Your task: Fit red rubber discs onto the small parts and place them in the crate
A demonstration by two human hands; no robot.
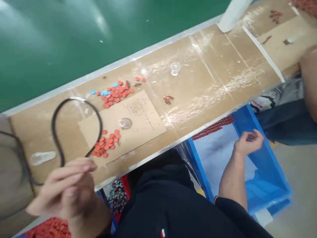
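My left hand (70,190) is raised over the near left edge of the bench, slightly blurred. Its fingers are stretched out, with nothing visible in them. Just beyond it lie a loop of black cable (54,122) and a pile of red discs (106,143) on a cardboard sheet (141,138). My right hand (249,142) hovers above a blue bin (274,165) at the right, its fingers curled in toward the thumb. Whatever they may hold is hidden. Rows of small dark red pieces (214,128) lie along the bin's far side on a pale liner.
More red discs (116,94) with a few blue ones lie behind the cardboard. A clear round piece (125,123) rests on it; a clear cup (175,68) stands farther back. Small dark red parts (168,99) lie mid-bench. Another person's arm (309,82) is at the right.
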